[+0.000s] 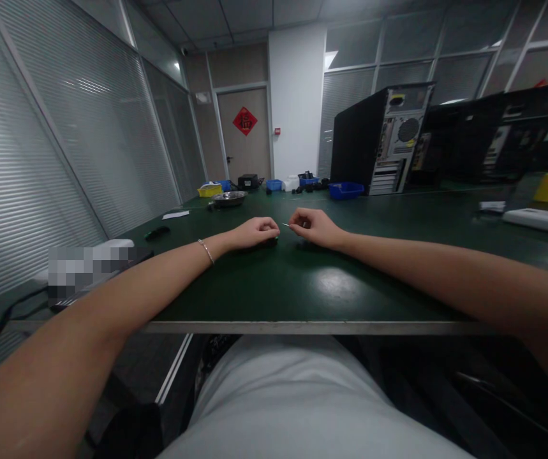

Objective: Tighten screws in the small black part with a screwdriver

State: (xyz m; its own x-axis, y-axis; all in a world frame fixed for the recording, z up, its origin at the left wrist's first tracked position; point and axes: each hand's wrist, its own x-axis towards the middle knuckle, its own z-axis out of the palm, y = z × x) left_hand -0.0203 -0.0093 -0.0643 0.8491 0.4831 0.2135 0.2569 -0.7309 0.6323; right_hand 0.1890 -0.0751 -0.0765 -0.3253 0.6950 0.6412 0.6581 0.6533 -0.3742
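Observation:
Over the dark green table [274,287], my two hands face each other with a small gap between their fingertips. My right hand [318,228] is closed in a pinch on a thin, pale, needle-like piece [286,224] that points toward the left hand. Its exact kind is too small to tell. My left hand [256,233] rests low at the tabletop with its fingers curled together. A tiny green bit [277,238] shows at its fingertips; the rest of what it holds, if anything, is hidden.
Farther back stand a metal bowl [228,199], a yellow tray [210,190] and a blue bin [345,190]. A black computer tower [381,140] rises at the back right. Left of my arm lie a dark green-tipped object [157,233] and a white paper [176,215].

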